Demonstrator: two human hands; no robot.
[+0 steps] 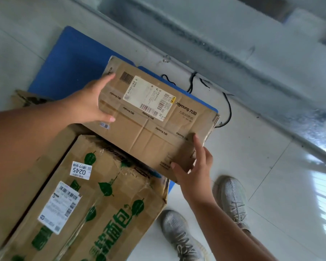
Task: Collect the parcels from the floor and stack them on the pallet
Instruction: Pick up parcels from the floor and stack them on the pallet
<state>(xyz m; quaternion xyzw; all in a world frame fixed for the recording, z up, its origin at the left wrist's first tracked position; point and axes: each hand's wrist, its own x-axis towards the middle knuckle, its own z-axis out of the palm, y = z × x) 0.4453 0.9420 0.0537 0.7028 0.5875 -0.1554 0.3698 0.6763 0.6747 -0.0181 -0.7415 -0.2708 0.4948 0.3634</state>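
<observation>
- Two parcels at least lie over the blue pallet (pixel 70 72), so the stacking looks well begun; how many remain on the floor cannot be told, since none shows on the tiles in view.
- The Joyoung box (pixel 154 117) is in hand above the pallet, one edge over the green-print box (pixel 94 200); whether it rests there or is in the air cannot be told.
- Left hand (pixel 88 104) grips its far-left end, thumb on top, fingers round the side.
- Right hand (pixel 192 166) holds its near corner, fingers spread and mostly straight against the cardboard rather than curled round it.
- Judged left to do: set this box square and let go.
- Writing: "Joyoung" with Chinese characters, repeated along the tape and printed on the lid; a white shipping label (pixel 149 98) with barcodes and digits reading about "510 002-00 34".
- The green-print box has large green Chinese characters, leaf marks, a sticker (pixel 80 170) reading "0245", and a second label (pixel 59 207) too small to read.
</observation>
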